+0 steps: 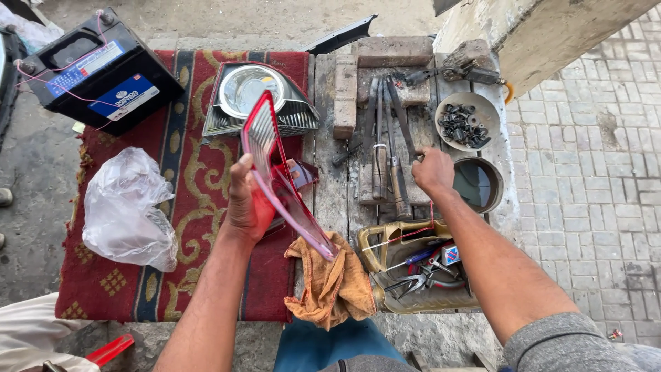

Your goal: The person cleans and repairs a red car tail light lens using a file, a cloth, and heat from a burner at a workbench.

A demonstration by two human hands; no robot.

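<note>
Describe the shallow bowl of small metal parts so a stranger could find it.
Start at the weathered wooden workbench right of the red patterned rug. At its far right edge sits a shallow round grey bowl, heaped with dark nuts and washers; the deeper round tin below it holds none.

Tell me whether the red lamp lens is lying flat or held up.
Held up: the left hand grips the red lamp lens on edge, tilted above the rug.
</note>
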